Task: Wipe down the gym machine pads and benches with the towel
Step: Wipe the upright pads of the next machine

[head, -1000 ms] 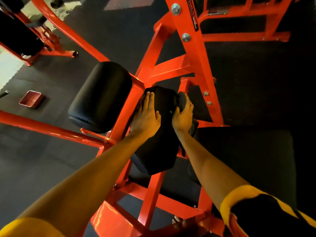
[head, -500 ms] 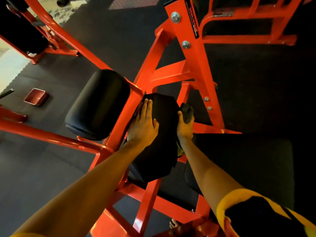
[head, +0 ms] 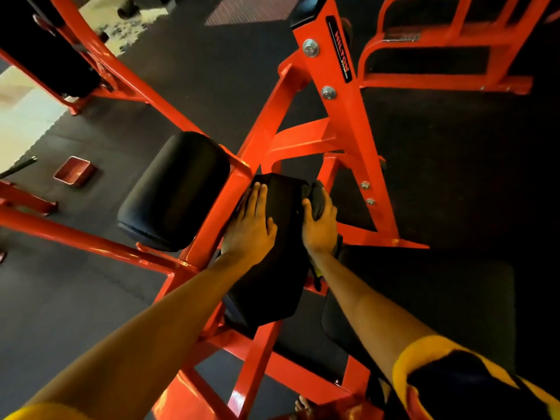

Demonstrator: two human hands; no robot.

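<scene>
1. Dark rubber floor point(head: 212, 86), with a pale patch point(head: 27, 116) at far left.
2. An orange frame point(head: 342, 122) stands on it; a second frame point(head: 439, 81) stands behind.
3. A red tray point(head: 74, 174) lies on the floor left of the frame, apart from it.
4. The frame carries a left pad point(head: 175, 189), a middle pad point(head: 272, 283) and a seat point(head: 439, 298).
5. On the middle pad, the left hand point(head: 251, 228) lies flat and the right hand point(head: 319, 225) grips a towel point(head: 316, 198).

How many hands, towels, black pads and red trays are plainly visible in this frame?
Hands: 2, left hand, right hand
Towel: 1
Black pads: 4, roller pad, centre pad, seat pad, far-left pad
Red tray: 1
Total: 8
</scene>
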